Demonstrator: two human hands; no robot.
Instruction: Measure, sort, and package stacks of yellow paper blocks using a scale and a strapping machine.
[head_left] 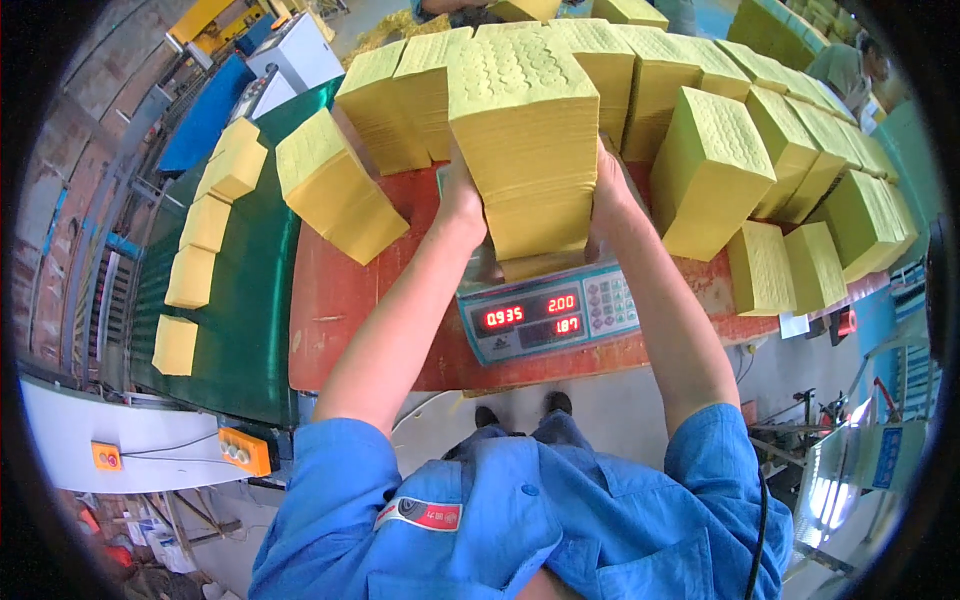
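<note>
We clamp the tall yellow paper stack [527, 150] between left hand [461, 195] and right hand [611, 190], both grasping its sides, upright on the digital scale [550, 315] at frame centre so it cannot topple.

I find bare red table [340, 300] open to the left of the scale [548, 318]; a leaning yellow stack [338, 186] borders it; on the right, yellow stacks [708, 175] crowd close. Behind, a wall of yellow stacks [420, 95] blocks passage.

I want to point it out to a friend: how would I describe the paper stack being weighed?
Find the red table and the scale at its front edge. The tall yellow stack stands on it, gripped between left hand and right hand, unlike its neighbours.
</note>
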